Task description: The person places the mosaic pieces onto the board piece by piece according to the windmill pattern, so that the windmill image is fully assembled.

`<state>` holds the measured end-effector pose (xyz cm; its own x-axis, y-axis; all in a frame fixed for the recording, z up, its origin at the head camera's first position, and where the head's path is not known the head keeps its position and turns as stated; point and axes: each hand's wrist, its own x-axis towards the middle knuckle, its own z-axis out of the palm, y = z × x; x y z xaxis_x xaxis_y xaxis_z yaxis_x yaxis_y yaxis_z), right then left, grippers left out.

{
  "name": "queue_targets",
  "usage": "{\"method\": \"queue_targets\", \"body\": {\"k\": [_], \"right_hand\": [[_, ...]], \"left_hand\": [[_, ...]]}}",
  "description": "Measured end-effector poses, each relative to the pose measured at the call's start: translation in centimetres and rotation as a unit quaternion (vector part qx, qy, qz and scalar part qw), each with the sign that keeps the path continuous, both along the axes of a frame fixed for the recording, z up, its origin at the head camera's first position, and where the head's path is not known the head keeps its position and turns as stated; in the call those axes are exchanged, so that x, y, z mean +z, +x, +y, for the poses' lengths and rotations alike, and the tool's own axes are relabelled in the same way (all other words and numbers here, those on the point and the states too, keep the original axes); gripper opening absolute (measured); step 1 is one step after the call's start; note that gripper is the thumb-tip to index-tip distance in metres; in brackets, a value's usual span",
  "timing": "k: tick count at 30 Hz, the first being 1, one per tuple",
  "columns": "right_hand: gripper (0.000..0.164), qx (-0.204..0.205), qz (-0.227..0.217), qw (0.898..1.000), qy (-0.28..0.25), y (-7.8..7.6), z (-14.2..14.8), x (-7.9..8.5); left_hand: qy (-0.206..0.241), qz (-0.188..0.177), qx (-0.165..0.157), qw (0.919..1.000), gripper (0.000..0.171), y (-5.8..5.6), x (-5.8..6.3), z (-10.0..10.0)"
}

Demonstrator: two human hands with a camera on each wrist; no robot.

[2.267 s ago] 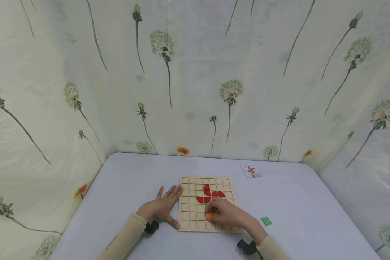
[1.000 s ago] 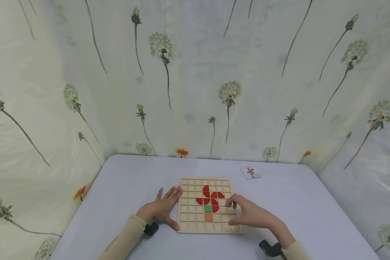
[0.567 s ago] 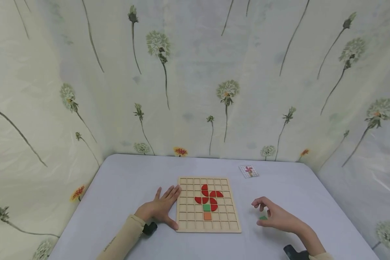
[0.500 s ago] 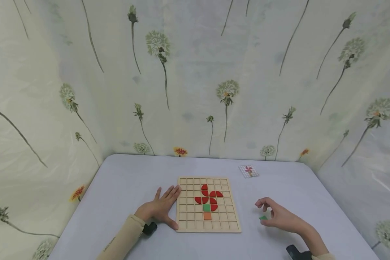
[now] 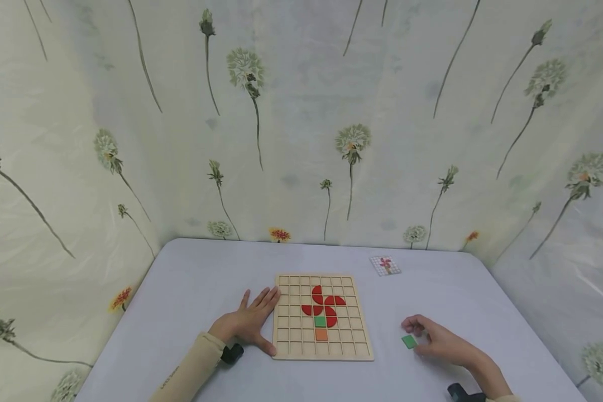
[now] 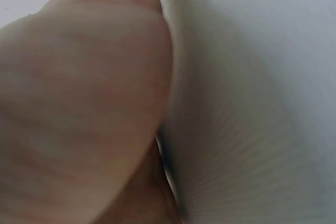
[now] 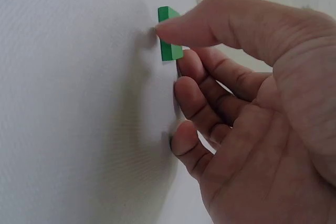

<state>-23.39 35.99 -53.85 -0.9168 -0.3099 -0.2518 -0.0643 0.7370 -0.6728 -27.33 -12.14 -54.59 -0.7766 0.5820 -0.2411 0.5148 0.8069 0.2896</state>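
Note:
My left hand [image 5: 251,320] lies spread with its fingertips at the left edge of a wooden grid board [image 5: 296,349]; in the left wrist view only blurred skin [image 6: 84,93] shows. In the board's cells lie red quarter-circle pieces [image 5: 330,316], a green square tile [image 5: 320,321] and an orange square tile [image 5: 321,334]. To the board's right, my right hand [image 5: 444,341] has its fingers bent round a loose green square tile [image 5: 408,341]. The thumb touches the near side of this tile [image 7: 168,53], which lies flat on the table; the index fingertip is hidden in the right wrist view.
A small picture card [image 5: 384,265] with a red pinwheel pattern on a grid lies behind and to the right of the board. The white table [image 5: 221,268] meets a flower-printed cloth [image 5: 301,167] at the back and sides.
My right hand has left the orange tile on the board and moved right to the loose green tile, where its fingers have drawn in. My left hand stays at the board's edge.

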Motion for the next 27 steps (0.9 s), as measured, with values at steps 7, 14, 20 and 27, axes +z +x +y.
{"method": "queue_targets", "body": {"k": [7, 14, 20, 27], "right_hand": [[0.04, 0.015, 0.005, 1.0, -0.001, -0.1, 0.2, 0.1], [0.032, 0.022, 0.024, 0.999, 0.007, -0.3, 0.4, 0.0], [0.031, 0.008, 0.035, 0.999, 0.024, -0.4, 0.2, -0.2], [0.03, -0.011, 0.049, 0.998, 0.027, -0.7, -0.9, 0.1]], "left_hand": [[0.001, -0.002, -0.001, 1.0, 0.136, 0.0, 0.0, -0.1], [-0.001, 0.0, -0.001, 1.0, 0.136, 0.0, 0.2, 0.0], [0.001, -0.005, -0.001, 1.0, 0.136, 0.0, 0.1, 0.0], [0.0, -0.006, 0.0, 1.0, 0.136, -0.1, -0.1, -0.1]]}}
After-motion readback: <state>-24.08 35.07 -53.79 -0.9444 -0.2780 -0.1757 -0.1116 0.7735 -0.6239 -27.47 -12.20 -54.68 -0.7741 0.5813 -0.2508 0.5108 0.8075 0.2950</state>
